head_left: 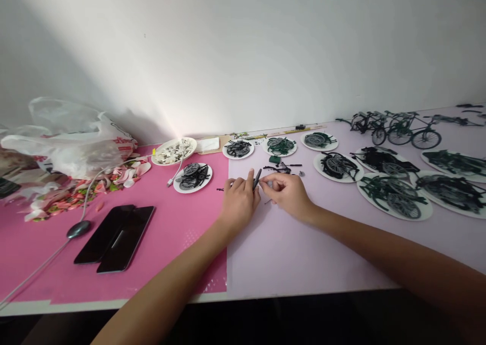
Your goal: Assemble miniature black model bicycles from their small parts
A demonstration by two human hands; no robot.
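My left hand (240, 198) is closed on a slim dark piece (257, 178) that points up and away; its exact kind is unclear. Right beside it, the fingertips of my right hand (287, 192) are pinched together near the lower end of that piece. Whatever lies between them is too small to make out. Just beyond my hands are a black model bicycle frame (281, 168), a small green block (274, 159) and a small grey part (301, 173). Some dark bits on the table are partly covered by my left hand.
Several white plates of model bicycle parts (395, 196) stand at right, with assembled model bicycles (408, 130) behind. A plate of dark parts (193, 178) is left of my hands. Farther left are a bowl of pale pieces (173, 152), two phones (127, 241), a cable and plastic bags (76, 142).
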